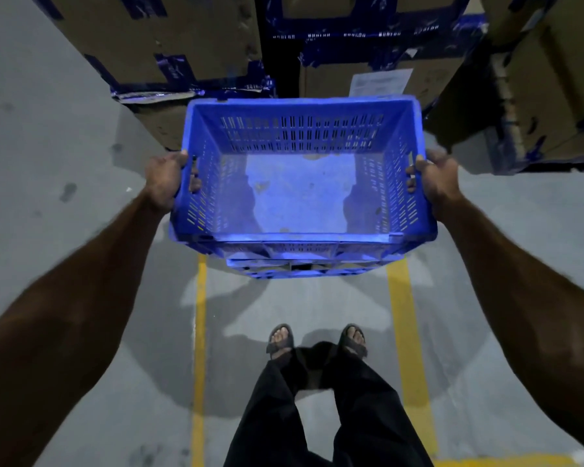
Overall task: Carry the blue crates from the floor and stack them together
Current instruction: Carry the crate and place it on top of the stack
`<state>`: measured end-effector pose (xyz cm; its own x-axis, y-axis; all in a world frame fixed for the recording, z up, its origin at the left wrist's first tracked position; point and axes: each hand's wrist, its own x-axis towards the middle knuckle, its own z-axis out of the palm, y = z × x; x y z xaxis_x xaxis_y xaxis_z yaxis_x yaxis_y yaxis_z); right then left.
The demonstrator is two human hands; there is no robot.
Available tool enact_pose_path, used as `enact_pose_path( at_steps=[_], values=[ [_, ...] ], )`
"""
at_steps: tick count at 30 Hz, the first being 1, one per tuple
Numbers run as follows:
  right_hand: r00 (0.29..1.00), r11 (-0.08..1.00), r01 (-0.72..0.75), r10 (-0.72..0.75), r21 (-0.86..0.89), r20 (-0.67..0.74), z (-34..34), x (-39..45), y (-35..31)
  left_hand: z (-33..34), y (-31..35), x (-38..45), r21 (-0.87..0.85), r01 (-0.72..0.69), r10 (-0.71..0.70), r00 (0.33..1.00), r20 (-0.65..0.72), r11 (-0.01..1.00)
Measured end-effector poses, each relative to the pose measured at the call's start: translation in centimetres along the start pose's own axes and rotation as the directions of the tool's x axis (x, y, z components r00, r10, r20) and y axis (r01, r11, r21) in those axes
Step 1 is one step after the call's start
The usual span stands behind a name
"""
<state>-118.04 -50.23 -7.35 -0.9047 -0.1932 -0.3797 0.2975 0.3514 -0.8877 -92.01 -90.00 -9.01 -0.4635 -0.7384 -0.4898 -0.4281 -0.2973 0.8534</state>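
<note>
I hold the crate (300,193) up off the floor (64,163), left hand (164,183) and right hand (435,182) on its side handles, fingers (194,178) hooked through to keep it level. More crate edges (304,267) show directly beneath; likely the stack.

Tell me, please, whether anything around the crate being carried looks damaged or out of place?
The blue crate looks sound, level and empty, the left hand and right hand gripping its side handles. The odd part is behind it: the cardboard boxes are scuffed, and their blue tape is torn and peeling along the bottom edge.
</note>
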Motion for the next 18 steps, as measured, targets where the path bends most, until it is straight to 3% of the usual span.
enact_pose_path(
  at_steps=[18],
  values=[
    [1.0, 0.999, -0.006, 0.006, 0.042, 0.01, 0.5, 2.7, 3.5, 2.0, -3.0, 2.6, -0.018, -0.058, 0.057, 0.996, -0.062, 0.998]
  ],
)
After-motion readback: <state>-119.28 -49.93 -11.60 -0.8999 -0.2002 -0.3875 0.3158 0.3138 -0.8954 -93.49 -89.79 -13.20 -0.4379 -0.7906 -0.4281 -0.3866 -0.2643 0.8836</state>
